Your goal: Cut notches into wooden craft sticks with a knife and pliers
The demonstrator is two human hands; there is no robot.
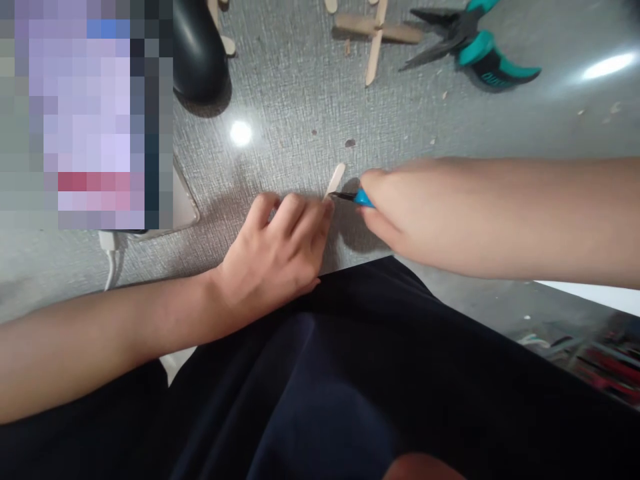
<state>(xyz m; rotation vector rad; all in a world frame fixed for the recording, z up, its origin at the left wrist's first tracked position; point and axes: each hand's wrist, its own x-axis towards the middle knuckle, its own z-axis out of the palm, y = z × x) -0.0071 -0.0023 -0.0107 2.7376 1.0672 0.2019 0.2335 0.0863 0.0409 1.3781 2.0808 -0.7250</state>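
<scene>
grey textured bench point(280, 100) spreads out in front of me, speckled with small wood crumbs. my left hand point(280, 243) rests knuckles up on it, fingers curled down over the near end of a pale wooden stick point(336, 179), pinning it flat; the free end pokes out beyond my fingertips. my right hand point(400, 210) is closed around a blue-handled tool point(361, 198), its dark tip touching the stick just beside my left fingers. well beyond my right hand lie teal-handled pliers point(475, 47), and just left of them a cross of sticks point(375, 33). a dark rounded object point(200, 53) stands well beyond my left hand, and a white cable point(111, 257) lies to its left.
</scene>
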